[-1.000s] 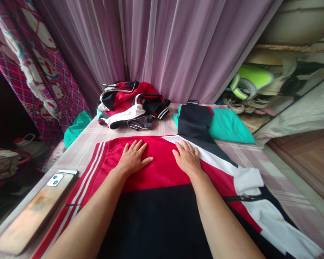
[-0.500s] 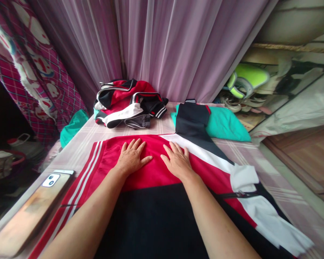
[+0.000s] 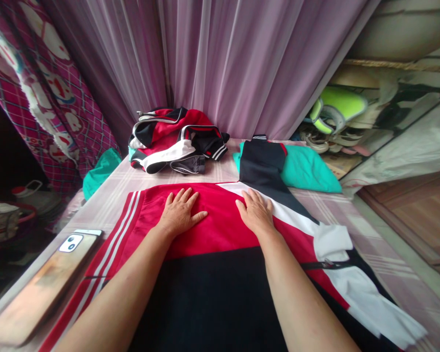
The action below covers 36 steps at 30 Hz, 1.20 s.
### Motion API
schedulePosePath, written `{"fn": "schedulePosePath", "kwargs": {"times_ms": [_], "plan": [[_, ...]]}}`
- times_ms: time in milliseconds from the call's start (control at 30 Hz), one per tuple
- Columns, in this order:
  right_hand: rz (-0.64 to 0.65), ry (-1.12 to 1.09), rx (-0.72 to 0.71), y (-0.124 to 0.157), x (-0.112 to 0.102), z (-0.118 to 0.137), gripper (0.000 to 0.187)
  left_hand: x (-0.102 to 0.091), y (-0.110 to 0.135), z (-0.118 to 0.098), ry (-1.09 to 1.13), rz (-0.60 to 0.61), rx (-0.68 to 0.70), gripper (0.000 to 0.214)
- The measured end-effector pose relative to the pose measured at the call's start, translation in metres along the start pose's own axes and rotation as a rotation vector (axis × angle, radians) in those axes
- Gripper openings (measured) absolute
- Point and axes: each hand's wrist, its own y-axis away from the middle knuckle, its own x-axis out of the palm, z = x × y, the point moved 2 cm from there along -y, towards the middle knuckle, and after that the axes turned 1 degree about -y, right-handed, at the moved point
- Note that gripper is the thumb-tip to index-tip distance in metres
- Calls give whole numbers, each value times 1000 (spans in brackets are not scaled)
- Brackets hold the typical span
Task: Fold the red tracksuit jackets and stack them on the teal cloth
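Note:
A red, black and white track jacket [image 3: 220, 234] lies spread flat on the checked pink bed sheet [image 3: 106, 205]. My left hand [image 3: 179, 212] rests flat on its red upper part, fingers stretched out and apart. My right hand [image 3: 255, 211] lies flat on the red fabric close to the white diagonal stripe, fingers also extended. Both palms press on the cloth and hold nothing. The jacket's sleeve [image 3: 352, 283] trails to the right with a zip showing.
A crumpled pile of red, black and white clothes [image 3: 176, 142] sits by the purple curtain [image 3: 223, 63]. A folded dark garment [image 3: 262, 164] lies on teal cloth [image 3: 308, 171]. A phone [image 3: 44, 283] rests at the left edge. Shoes [image 3: 333, 117] fill shelves at right.
My right hand has slid to the right across the red fabric, back toward the white stripe. My left hand has stayed in place.

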Motion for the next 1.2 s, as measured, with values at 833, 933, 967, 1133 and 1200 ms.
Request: {"fn": "schedulePosePath", "kwargs": {"times_ms": [833,933,967,1133,1200], "plan": [[31,-5,-140,14,-3,24,53,-1,0,-2,0,22,-5,77],[-8,-43,-197,21,-10,36,54,-1,0,-2,-2,13,-9,76],[-9,-52,-237,23,-11,41,55,-1,0,-2,-3,9,-8,76],[170,-30,-331,29,-9,51,56,-1,0,-2,-8,9,-4,75],[176,-24,-299,27,-8,48,56,0,-1,-1,-3,12,-4,75]]}}
